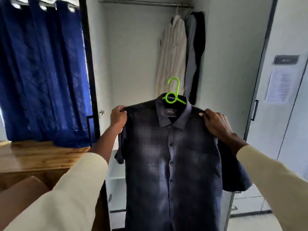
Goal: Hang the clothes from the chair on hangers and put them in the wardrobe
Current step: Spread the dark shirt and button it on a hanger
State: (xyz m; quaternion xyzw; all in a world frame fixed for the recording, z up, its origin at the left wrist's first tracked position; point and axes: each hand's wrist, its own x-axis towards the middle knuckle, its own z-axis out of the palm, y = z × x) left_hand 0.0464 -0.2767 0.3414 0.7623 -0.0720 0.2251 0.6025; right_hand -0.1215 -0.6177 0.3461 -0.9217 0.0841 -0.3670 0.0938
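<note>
Dark navy checked short-sleeved cotton shirt (171, 155), buttoned on a lime-green plastic hanger (173, 95); held up before the open white wardrobe (133, 55), below its metal rail (143, 1); left hand (118, 116) and right hand (216, 124) each pinching a shoulder seam; likely light, limp, prone to slipping; better carried by the hook.

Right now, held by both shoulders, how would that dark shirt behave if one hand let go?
The dark shirt looks floppy: its sleeves droop and the body hangs limp. If the right hand or the left hand released, the green hanger would probably tip, and that shoulder might slide off.
</note>
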